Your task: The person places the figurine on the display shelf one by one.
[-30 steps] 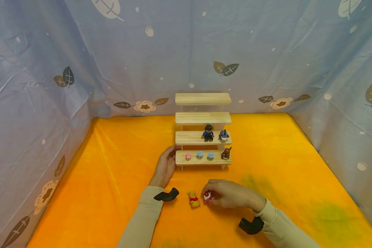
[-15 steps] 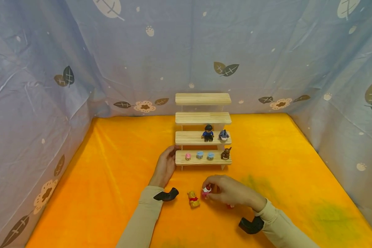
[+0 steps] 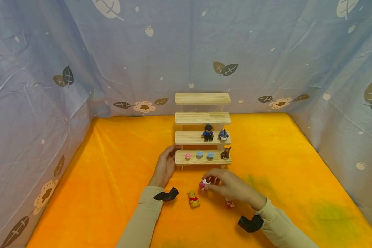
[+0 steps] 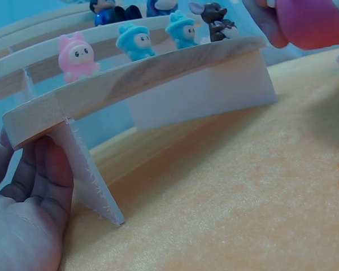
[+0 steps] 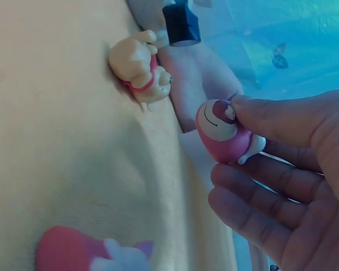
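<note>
My left hand (image 3: 165,167) holds the left end of a four-tier wooden display shelf (image 3: 189,138), its fingers curled under the lowest board in the left wrist view. With my right hand (image 3: 230,186) I pinch a pink figurine (image 5: 229,138) with a white smiling face between thumb and fingers, raised over the orange cloth in front of the shelf. A yellow bear figurine (image 3: 193,199) in a red shirt lies on the cloth between my arms. Partly covered by my right hand is a small red-and-white figurine (image 3: 229,204).
On the lowest board stand a pink figurine (image 3: 187,156), two blue ones (image 3: 199,155) and a brown long-eared animal (image 3: 225,153). One board up sit a dark-capped doll (image 3: 208,133) and a grey-blue figurine (image 3: 223,135). A patterned curtain (image 3: 161,51) encloses the back and sides.
My right hand has lifted the pink figurine and moved it forward toward the shelf, uncovering the red-and-white figurine. The left hand has stayed put on the shelf.
</note>
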`<state>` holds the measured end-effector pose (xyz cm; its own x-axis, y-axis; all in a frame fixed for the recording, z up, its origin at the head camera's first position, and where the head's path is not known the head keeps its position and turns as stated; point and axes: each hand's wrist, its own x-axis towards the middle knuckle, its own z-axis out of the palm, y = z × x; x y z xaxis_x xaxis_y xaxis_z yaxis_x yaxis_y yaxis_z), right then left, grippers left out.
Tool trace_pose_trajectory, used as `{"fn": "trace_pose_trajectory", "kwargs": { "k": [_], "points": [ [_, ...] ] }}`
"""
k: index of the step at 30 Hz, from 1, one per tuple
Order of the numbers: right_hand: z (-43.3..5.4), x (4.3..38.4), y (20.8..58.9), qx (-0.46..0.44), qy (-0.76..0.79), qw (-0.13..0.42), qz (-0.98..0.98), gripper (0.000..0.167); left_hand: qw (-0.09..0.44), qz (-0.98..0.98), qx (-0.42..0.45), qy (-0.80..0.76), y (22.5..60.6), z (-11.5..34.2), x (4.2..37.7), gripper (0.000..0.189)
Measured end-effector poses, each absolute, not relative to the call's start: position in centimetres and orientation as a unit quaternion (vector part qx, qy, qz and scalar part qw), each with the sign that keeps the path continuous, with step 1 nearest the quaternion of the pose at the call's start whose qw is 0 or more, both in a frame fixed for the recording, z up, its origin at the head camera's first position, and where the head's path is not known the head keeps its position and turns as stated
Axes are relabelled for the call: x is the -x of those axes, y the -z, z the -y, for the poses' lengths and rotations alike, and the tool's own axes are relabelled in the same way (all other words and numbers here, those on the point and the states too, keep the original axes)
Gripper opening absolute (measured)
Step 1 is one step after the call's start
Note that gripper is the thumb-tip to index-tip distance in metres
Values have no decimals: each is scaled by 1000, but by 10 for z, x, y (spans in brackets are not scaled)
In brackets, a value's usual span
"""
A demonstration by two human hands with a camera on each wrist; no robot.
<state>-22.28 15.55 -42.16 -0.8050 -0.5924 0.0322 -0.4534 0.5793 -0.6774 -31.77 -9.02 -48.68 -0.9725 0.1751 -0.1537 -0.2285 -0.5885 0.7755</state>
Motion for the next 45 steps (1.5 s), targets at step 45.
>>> {"fn": "trace_pose_trajectory", "kwargs": {
  "k": [45],
  "points": [
    [-152,253,350,324,390,-25,-862,27,115,-443,27,-889,487,91,317,23]
  ]
}}
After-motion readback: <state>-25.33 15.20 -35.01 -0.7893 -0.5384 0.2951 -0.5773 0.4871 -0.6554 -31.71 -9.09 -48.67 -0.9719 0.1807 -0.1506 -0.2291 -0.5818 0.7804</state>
